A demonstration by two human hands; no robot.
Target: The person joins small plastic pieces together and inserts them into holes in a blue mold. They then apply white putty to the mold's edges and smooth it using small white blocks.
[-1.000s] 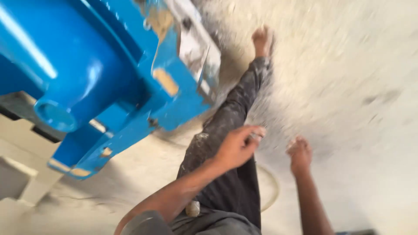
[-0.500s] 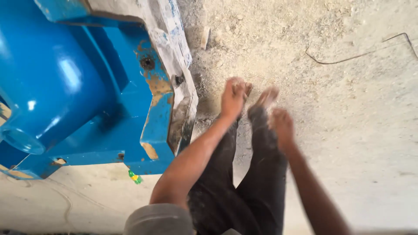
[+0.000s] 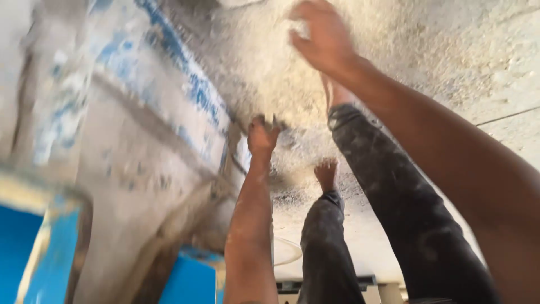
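Blue machine (image 3: pixel 129 169), dust-caked and blurred, at far left. Just right of its edge, left hand (image 3: pixel 262 135), fingers curled narrow, dug into the sawdust heap (image 3: pixel 264 73) on the floor (image 3: pixel 478 67); grip contents hidden. Heap lying directly ahead of that hand, reaching up and right from the machine. Further right, right hand (image 3: pixel 323 39) over the heap's top, half open, apparently scooping; blurred. Bare feet beneath.
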